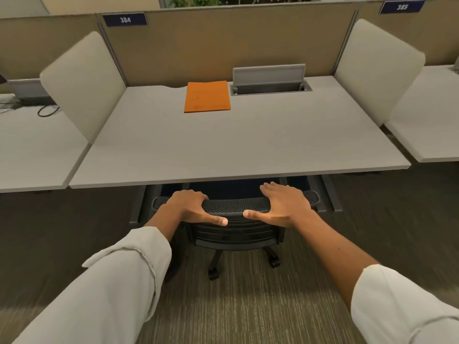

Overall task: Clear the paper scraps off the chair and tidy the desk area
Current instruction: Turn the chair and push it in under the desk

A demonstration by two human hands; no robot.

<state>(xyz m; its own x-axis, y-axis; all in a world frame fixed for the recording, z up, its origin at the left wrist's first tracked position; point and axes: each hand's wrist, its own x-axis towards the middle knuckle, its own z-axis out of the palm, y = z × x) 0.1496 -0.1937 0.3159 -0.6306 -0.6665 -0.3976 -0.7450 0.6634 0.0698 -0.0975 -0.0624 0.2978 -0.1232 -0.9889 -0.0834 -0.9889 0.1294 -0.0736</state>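
Observation:
A black mesh office chair (236, 206) is tucked under the grey desk (223, 145), its seat hidden beneath the desktop. My left hand (193, 207) grips the top edge of the chair back, fingers curled over it and thumb along the rear. My right hand (283, 206) lies on the same edge with fingers nearly straight over the top and thumb stretched toward the left thumb. An orange folder (207, 96) lies flat at the back of the desk. No paper scraps are visible.
An open grey cable hatch (269, 80) sits to the right of the folder. Beige divider panels (84, 83) flank the desk, with neighbouring desks on both sides. Cables (47, 110) lie on the left desk. The chair's castors (274, 261) rest on striped carpet.

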